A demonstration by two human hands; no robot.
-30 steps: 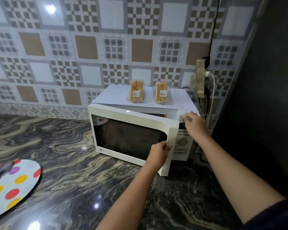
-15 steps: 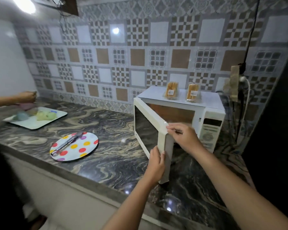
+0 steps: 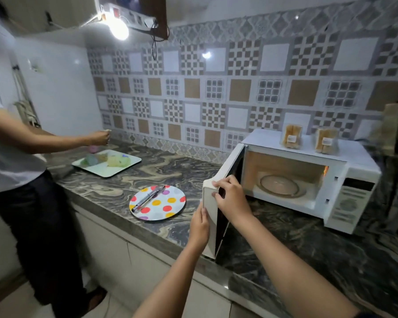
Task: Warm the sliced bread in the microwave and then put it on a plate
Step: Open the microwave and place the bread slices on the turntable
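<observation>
A marbled worktop (image 3: 147,171) carries a white microwave (image 3: 354,180), its door (image 3: 213,214) swung wide. Both hands grip the door's free edge: the left hand (image 3: 200,226) low, the right hand (image 3: 230,198) at its top corner. Two packs of sliced bread (image 3: 291,140) stand on the microwave, apparently still wrapped. A polka-dot plate (image 3: 168,210) holding tongs (image 3: 147,198) lies nearby.

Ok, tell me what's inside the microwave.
Only a glass turntable sits in the lit microwave, with no bread. The open door, held by both hands, hides the cavity's near-left corner.
</observation>
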